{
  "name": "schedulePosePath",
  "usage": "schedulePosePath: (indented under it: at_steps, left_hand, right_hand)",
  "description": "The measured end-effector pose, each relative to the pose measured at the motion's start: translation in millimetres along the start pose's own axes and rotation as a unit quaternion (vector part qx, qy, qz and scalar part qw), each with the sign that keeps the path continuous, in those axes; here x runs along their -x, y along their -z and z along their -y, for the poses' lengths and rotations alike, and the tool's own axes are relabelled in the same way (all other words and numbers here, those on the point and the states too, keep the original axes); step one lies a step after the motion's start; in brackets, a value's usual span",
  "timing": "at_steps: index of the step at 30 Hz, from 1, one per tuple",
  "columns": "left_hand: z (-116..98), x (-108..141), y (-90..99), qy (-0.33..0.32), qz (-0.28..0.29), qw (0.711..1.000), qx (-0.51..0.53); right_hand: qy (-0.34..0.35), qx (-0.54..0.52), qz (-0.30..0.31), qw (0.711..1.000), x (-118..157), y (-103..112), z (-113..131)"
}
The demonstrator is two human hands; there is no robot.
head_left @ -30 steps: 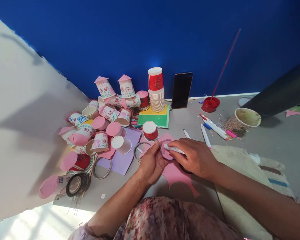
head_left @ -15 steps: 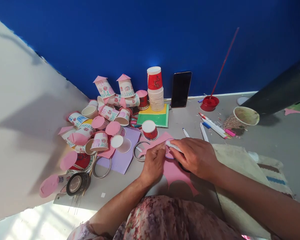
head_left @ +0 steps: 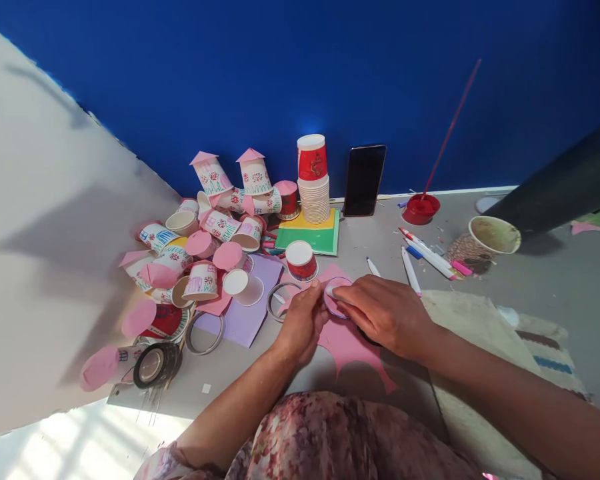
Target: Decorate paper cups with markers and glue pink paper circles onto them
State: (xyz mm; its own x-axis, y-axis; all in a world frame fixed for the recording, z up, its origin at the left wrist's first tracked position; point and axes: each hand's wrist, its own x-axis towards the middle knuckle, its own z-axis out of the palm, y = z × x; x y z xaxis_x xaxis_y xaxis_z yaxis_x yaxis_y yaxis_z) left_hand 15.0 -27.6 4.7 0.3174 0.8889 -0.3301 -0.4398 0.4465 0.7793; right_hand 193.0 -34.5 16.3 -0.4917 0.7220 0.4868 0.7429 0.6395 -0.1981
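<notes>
Between my two hands is a pink paper circle (head_left: 336,308) with a blue outline, above a larger pink sheet (head_left: 347,347) with scalloped cutouts. My left hand (head_left: 300,323) pinches the circle's left edge, thumb on top. Curled over its right side, my right hand (head_left: 393,310) grips a white tube (head_left: 330,291); only its pale end shows at the circle's face, and I cannot tell whether it is a marker or a glue stick. Just beyond the hands stands an upturned red and white paper cup (head_left: 301,260). A tape ring (head_left: 280,317) lies left of my left hand.
Decorated paper cups (head_left: 200,280) with pink tops pile up at left. A cup stack (head_left: 314,193) and a phone (head_left: 365,180) stand by the blue wall. Markers (head_left: 427,253), a red pot (head_left: 421,209) and a stained cup (head_left: 487,240) sit at right.
My left hand has loosened from a fist, its thumb now raised at the circle's edge. The white tube has shifted slightly left, and more of the circle shows.
</notes>
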Motion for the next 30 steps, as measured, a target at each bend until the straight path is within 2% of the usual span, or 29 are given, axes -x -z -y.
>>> schedulePosePath:
  at_steps: [7, 14, 19, 23, 27, 30]
  left_hand:
    - [1, 0, 4.2, -0.015, -0.036, 0.995, -0.091]
    - [-11, 8, -9.6, -0.12, 0.002, 0.97, -0.21]
    - [-10, 11, -12.4, -0.148, -0.026, 0.956, -0.25]
    - [-7, 7, -6.6, -0.116, -0.045, 0.97, -0.21]
    - [-5, 0, 0.1, -0.061, -0.03, 0.995, -0.078]
    - [-3, -2, 2.0, -0.039, -0.013, 0.998, -0.041]
  right_hand:
    - [0.024, 0.024, -0.001, 0.999, 1, 0, 0]
    - [-0.004, 0.039, -0.038, 0.998, 0, 3, 2]
    - [-0.024, 0.043, -0.069, 0.996, 0, 2, 1]
    - [-0.013, 0.034, -0.052, 0.998, -1, 2, -2]
    - [0.018, 0.009, -0.022, 1.0, 0, -1, -5]
    - [0.035, 0.006, -0.016, 0.999, 0, -3, -6]
